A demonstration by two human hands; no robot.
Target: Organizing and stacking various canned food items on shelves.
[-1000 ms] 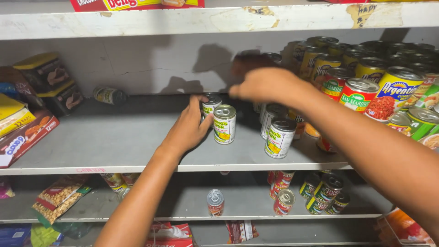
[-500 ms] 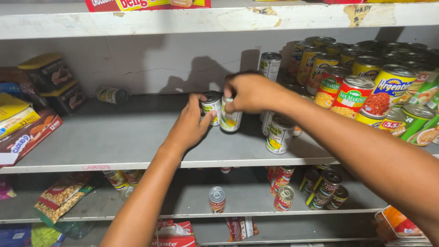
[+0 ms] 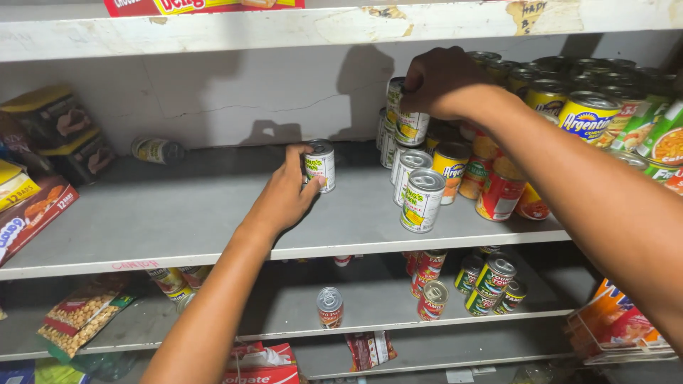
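Now, landmark: the middle shelf (image 3: 178, 227), grey, carrying sealed cans.
Left hand (image 3: 284, 199): fingers wrapped around one white-labelled corn can (image 3: 320, 165), upright on the shelf, left of the can cluster.
Right hand (image 3: 441, 82): clasped over a stacked corn can (image 3: 407, 121), sitting on top of others.
Front corn cans (image 3: 421, 199): two upright, lids shut.
Fallen can (image 3: 156, 149): one, lying far left by the wall.

My left hand (image 3: 284, 195) grips a small white can (image 3: 320, 165) standing on the grey shelf (image 3: 178, 220); my right hand (image 3: 441, 82) sets another can (image 3: 407, 117) (corn, I think) atop the stack.
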